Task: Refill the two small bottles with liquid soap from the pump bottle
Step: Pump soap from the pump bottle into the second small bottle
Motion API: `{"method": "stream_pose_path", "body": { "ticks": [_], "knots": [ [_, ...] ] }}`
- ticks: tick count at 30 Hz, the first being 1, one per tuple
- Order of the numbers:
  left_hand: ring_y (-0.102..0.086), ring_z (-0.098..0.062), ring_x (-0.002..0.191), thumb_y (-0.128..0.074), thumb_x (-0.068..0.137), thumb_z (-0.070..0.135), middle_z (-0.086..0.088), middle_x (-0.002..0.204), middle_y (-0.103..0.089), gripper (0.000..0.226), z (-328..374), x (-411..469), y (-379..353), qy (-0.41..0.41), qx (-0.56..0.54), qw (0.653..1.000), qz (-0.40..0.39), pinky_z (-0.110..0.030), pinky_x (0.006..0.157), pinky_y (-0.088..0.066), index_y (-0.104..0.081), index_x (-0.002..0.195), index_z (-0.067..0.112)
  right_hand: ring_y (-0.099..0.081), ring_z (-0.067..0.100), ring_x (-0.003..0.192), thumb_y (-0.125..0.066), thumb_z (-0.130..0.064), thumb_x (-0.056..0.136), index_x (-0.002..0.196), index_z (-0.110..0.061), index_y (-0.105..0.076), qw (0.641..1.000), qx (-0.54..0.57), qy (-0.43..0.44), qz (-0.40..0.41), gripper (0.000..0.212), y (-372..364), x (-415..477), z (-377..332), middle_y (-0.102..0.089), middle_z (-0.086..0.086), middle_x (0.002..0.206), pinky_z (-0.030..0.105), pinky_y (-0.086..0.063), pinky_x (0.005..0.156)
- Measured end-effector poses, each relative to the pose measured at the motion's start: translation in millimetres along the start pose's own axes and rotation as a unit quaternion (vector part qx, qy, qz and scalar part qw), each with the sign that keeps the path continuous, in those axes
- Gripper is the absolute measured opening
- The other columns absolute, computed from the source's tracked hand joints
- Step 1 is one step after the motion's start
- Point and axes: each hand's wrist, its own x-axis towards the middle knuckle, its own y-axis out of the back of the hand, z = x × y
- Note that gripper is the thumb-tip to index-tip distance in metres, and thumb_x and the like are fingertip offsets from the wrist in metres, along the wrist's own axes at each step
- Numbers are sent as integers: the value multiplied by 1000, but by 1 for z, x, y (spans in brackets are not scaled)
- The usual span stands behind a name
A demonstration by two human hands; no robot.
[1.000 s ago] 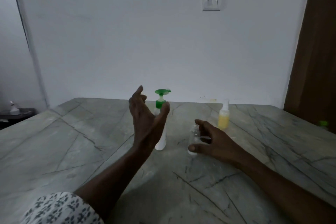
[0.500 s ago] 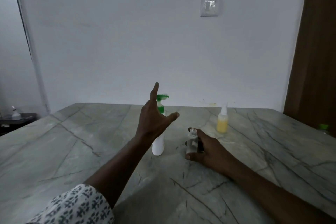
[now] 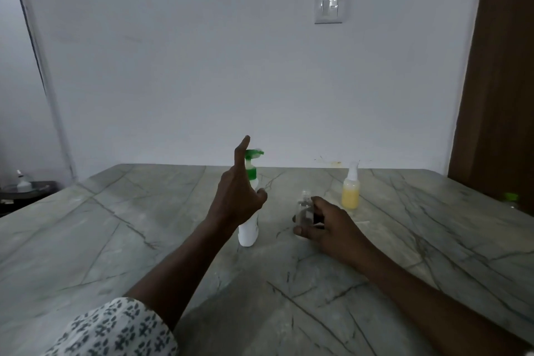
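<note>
A white pump bottle (image 3: 249, 233) with a green pump head stands upright on the grey marble table (image 3: 121, 234). My left hand (image 3: 235, 195) is raised in front of it, index finger up beside the pump head, fingers apart, holding nothing. My right hand (image 3: 323, 224) is closed around a small clear bottle (image 3: 304, 206) standing on the table just right of the pump bottle. A second small bottle (image 3: 350, 195), holding yellow liquid under a white spray top, stands farther back to the right.
A white wall with a light switch (image 3: 329, 8) rises behind the table. A brown door (image 3: 502, 81) is at the right. A small green cap (image 3: 511, 198) shows at the table's right edge. A dark side stand (image 3: 26, 192) with a small bottle sits at far left.
My right hand has closed around the small clear bottle. My left hand has turned and lifted, its index finger now up beside the pump head.
</note>
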Motion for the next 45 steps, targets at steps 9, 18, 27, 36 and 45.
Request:
{"method": "stream_pose_path", "body": {
  "ticks": [9,18,27,36,45],
  "knots": [
    [-60,-11,74,-74,72,-4,6,131,-54,102,7,1,-7,-38,-1,999,-25,-8,65,-48,-15,150,27,-56,-7,75,-74,-33,84,118,-22,-57,993,-66,30,90,40,6,25,-30,-61,-16,83,5,-36,61],
    [-61,-20,85,-70,72,-1,-5,121,-63,102,24,-1,-14,-84,17,994,-72,-25,72,-50,-14,155,22,-59,11,86,-72,-32,86,120,-19,-60,985,-94,16,143,39,6,20,-31,-62,-6,92,7,-36,66],
    [-59,-21,71,-66,78,-2,-14,103,-67,95,19,-1,-9,-79,101,986,-102,-41,69,-58,-17,154,28,-56,9,95,-73,-28,86,129,-13,-59,986,-83,20,146,47,9,15,-33,-68,2,112,20,-38,82],
    [-60,-18,60,-66,78,-1,-13,97,-71,102,17,0,-11,-81,146,979,-121,-37,60,-59,-9,156,32,-69,16,85,-74,-32,85,121,-11,-62,990,-56,8,132,44,0,14,-22,-70,1,96,31,-57,82],
    [-48,-10,52,-65,76,2,-10,82,-68,73,18,-5,-13,-69,147,983,-85,-29,50,-48,-35,139,23,-58,10,88,-76,-35,82,125,-9,-63,988,-81,9,131,52,-3,12,-22,-71,7,112,16,-40,72]
  ]
}}
